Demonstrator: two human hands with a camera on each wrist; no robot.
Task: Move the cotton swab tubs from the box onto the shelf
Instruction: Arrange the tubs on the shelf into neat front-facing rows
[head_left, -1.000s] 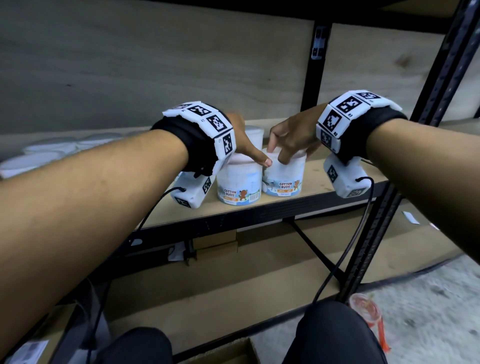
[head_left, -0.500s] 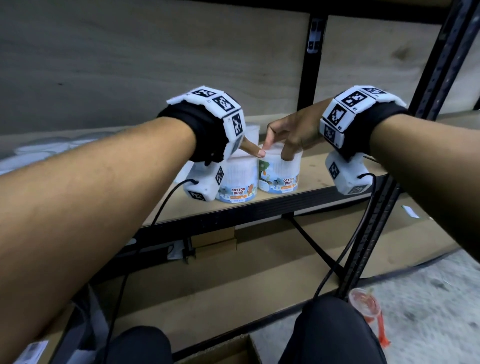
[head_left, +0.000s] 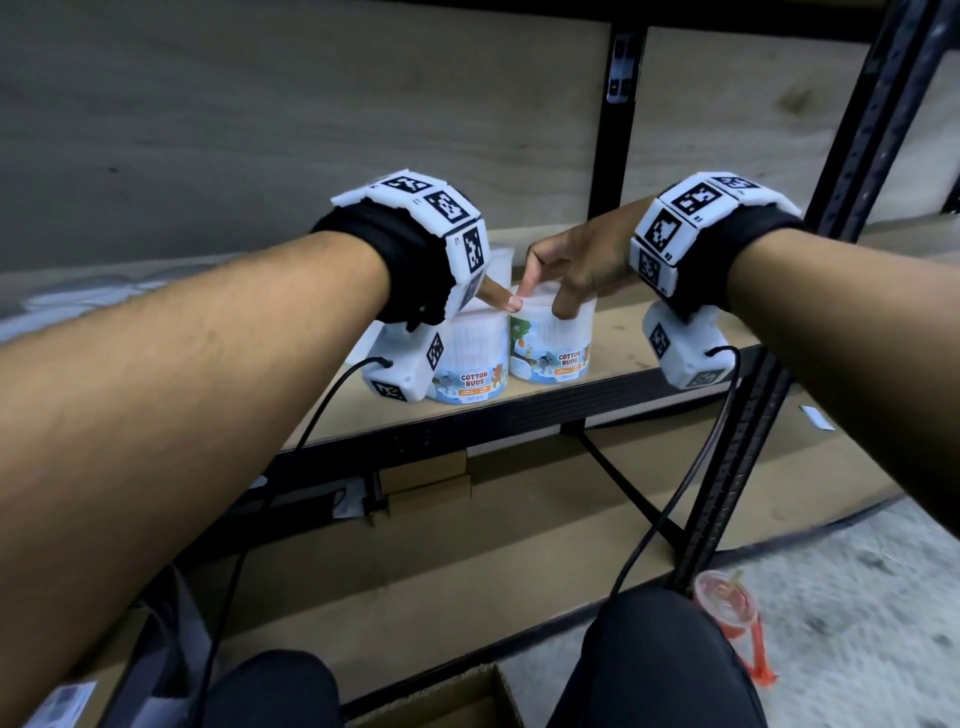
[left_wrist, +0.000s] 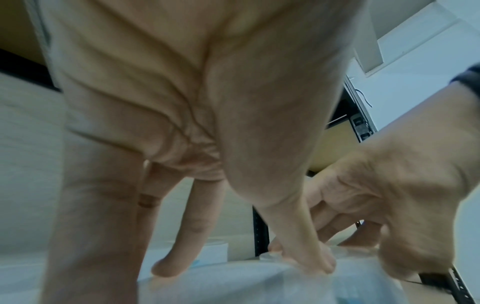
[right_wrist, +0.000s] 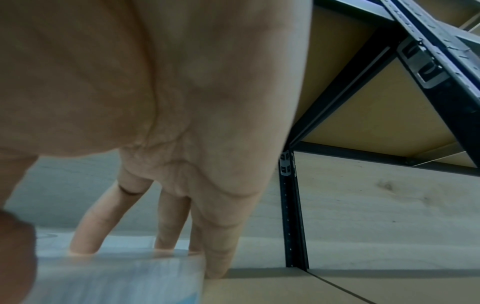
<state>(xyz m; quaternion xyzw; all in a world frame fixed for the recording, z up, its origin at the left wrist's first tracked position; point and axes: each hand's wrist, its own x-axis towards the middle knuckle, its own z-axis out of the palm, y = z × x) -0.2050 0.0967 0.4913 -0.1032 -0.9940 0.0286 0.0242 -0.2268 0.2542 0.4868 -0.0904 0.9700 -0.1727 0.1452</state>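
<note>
Hands (head_left: 576, 260) atop round translucent plastic tubs (head_left: 550, 343).

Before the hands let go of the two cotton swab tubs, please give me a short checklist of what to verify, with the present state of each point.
1. Left tub stands upright on the shelf: ok.
2. Right tub stands upright on the shelf: ok.
3. Both tubs sit clear of the shelf's front edge: ok, though near it.
4. Left hand is free of its tub: not ok, fingers rest on the lid.
5. Right hand is free of its tub: not ok, fingertips touch the lid.
6. Lids closed tight: cannot tell.
</note>
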